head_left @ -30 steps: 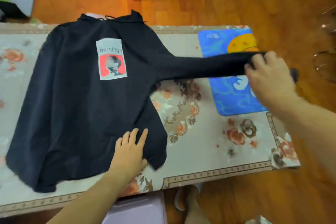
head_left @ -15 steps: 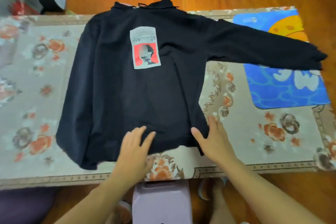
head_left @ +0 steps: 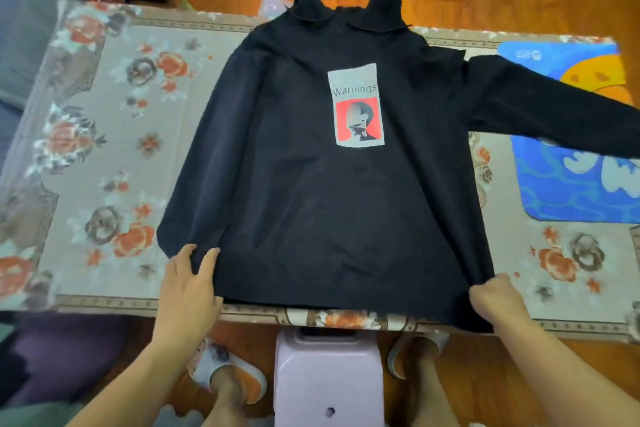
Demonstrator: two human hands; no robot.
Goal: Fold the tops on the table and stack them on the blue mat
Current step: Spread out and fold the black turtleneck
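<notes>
On the table (head_left: 145, 156), one black top (head_left: 311, 201); left hand (head_left: 188, 284) and right hand (head_left: 498, 302) grip its hem.

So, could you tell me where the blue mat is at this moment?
In the head view the blue mat lies at the right end of the table, partly covered by the outstretched sleeve of the black top.

We read one word, "Warnings", printed in dark letters on the grey-and-red patch (head_left: 356, 105) of the black top (head_left: 311, 201). A small white mark on the blue mat (head_left: 561, 191) is too blurred to read.
</notes>
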